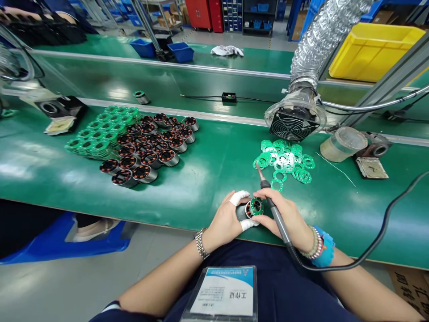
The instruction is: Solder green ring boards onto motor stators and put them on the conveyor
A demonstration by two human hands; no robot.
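My left hand (pixel 228 217), with white coverings on thumb and finger, is closed around a motor stator (pixel 241 212) near the table's front edge. A green ring-shaped circuit board (pixel 256 206) sits on the stator's end facing right. My right hand (pixel 288 217) has its thumb and fingertips at the board's rim. It also holds a soldering iron (pixel 276 216), whose tip points up and away toward a loose pile of green ring boards (pixel 284 158). Copper windings show through the board's central hole.
Rows of stators (pixel 150 143) stand at the left beside stacked green boards (pixel 100 129). A fan with a foil duct (pixel 291 125) hangs behind the loose boards. At right are a cloudy plastic jar (pixel 343 144) and a soldering stand (pixel 372 165). The iron's black cable (pixel 382 230) loops across my right forearm.
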